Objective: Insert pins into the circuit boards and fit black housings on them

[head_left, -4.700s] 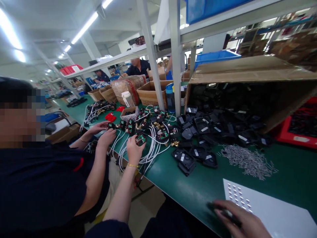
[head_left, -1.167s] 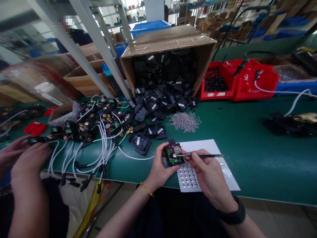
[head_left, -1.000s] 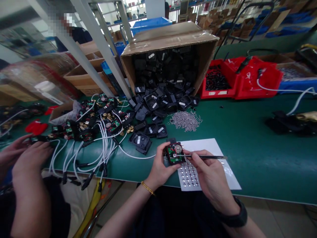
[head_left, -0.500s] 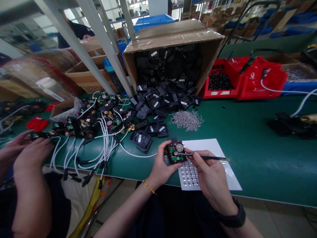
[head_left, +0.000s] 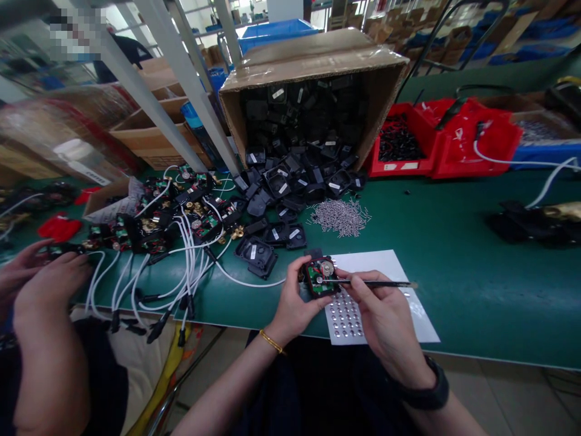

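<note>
My left hand [head_left: 295, 300] grips a small black housing with a green circuit board [head_left: 318, 275] inside, its open face turned up toward me. A round silver part and red wires show on the board. Between the thumb and fingers of my right hand [head_left: 385, 309] is a pair of dark, slim tweezers [head_left: 379, 283], held nearly level. Their tips reach onto the board, at a small round silvery spot. Under my right hand lies a white sheet [head_left: 403, 321] with rows of small shiny round pieces. A white cable [head_left: 249, 283] runs left from near the housing.
A tipped cardboard box [head_left: 313, 60] spills black housings [head_left: 281, 181] onto the green table. Beside them lies a heap of screws [head_left: 340, 218]. Wired assemblies [head_left: 195, 212] crowd the left, near a co-worker's hands [head_left: 54, 278]. Red bins [head_left: 403, 166] stand at back right.
The whole view has shifted slightly. Both my hands keep their hold, and the tweezer tips stay at about the same spot on the board.
</note>
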